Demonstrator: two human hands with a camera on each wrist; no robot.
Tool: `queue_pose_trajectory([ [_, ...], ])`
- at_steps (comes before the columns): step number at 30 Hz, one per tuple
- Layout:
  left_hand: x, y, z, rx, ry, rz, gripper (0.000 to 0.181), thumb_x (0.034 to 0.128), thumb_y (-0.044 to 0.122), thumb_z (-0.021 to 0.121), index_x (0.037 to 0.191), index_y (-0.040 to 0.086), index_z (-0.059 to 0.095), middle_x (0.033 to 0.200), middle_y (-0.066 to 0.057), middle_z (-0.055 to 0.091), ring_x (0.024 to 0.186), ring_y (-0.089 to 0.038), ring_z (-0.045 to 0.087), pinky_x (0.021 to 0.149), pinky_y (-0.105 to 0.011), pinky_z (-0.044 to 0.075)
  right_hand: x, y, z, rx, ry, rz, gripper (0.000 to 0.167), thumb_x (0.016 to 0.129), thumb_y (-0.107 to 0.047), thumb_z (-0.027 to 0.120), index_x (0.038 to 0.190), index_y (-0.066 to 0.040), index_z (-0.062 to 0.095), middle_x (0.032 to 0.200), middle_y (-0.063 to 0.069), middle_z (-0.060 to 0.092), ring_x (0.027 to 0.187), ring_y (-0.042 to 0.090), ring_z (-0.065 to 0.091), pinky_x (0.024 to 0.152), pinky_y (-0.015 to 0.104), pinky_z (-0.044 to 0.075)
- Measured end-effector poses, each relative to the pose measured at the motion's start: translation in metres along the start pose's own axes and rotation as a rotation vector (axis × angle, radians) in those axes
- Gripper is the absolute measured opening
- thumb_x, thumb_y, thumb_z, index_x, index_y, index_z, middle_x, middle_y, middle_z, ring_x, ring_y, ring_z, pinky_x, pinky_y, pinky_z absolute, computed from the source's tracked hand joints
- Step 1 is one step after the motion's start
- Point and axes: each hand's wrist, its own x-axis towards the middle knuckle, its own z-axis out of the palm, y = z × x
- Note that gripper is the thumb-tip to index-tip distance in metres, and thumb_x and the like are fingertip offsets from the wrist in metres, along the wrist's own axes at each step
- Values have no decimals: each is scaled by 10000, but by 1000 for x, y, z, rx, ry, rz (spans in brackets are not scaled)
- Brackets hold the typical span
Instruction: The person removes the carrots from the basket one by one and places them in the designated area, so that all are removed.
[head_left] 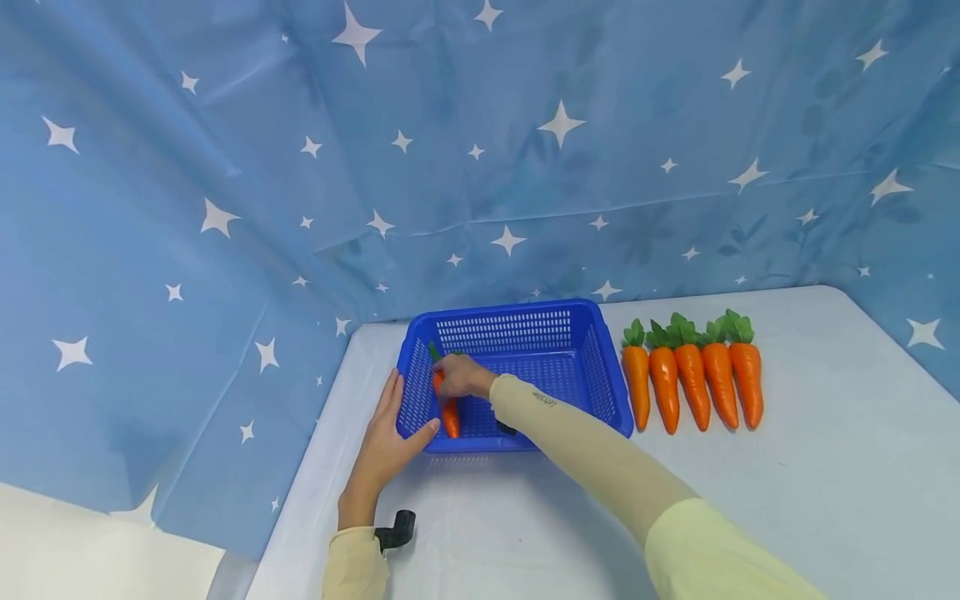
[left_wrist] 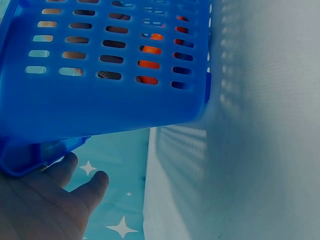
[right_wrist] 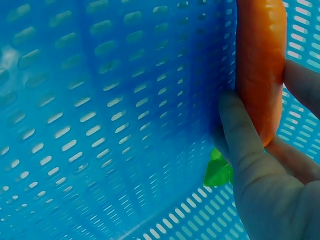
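Note:
A blue plastic basket [head_left: 483,444] with slotted walls stands on the white-covered table. Inside it, by the left wall, my right hand [head_left: 461,377] grips an orange carrot [head_left: 451,419] with green leaves. From the right wrist view, thumb and fingers close round the carrot [right_wrist: 261,60], and a green leaf [right_wrist: 217,170] pokes out below the hand [right_wrist: 270,192]. My left hand [head_left: 387,440] rests against the basket's front left corner, fingers straight along the side and thumb at the front rim. In the left wrist view this hand [left_wrist: 47,202] lies under the rim's corner.
Several carrots [head_left: 692,385] lie in a row right of the basket, leaves toward the back. A blue curtain [head_left: 480,192] with white stars hangs behind and left of the table [head_left: 817,467]. A black wrist camera [head_left: 401,527] sits on the left wrist.

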Motion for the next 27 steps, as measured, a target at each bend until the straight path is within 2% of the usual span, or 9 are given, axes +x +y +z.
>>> queue_pose_trajectory([
  [5, -3, 0, -3, 15, 14, 10, 1079, 947, 524, 735, 1728, 89, 132, 1804, -41, 53, 1606, -427, 202, 1198, -679, 263, 0, -1, -1, 50, -11, 3, 646, 926, -33, 774, 1539, -12, 569, 1287, 137, 679, 1055, 269, 603, 1094, 437, 511],
  [13, -1, 1, -2, 29, 15, -9, 1067, 951, 510, 734, 1735, 116, 126, 1804, -48, 55, 1594, -443, 233, 1172, -686, 290, -5, 3, -12, 85, 4, -22, 724, 856, -40, 839, 1531, -9, 577, 1313, 143, 678, 1073, 265, 607, 1049, 394, 532],
  [17, 0, 1, -1, 28, 14, -14, 1060, 952, 499, 733, 1735, 120, 127, 1803, -50, 60, 1596, -437, 230, 1175, -689, 282, -5, 5, -16, 103, -2, -15, 726, 871, -27, 823, 1548, -14, 559, 1344, 144, 661, 1080, 267, 609, 1017, 385, 549],
  [27, 1, 1, 2, 31, 11, -11, 1092, 937, 555, 730, 1736, 127, 123, 1803, -51, 63, 1596, -438, 230, 1164, -681, 316, -10, 0, -25, 157, -23, -6, 734, 902, -45, 810, 1581, -54, 532, 1395, 158, 640, 1128, 289, 619, 1048, 418, 552],
])
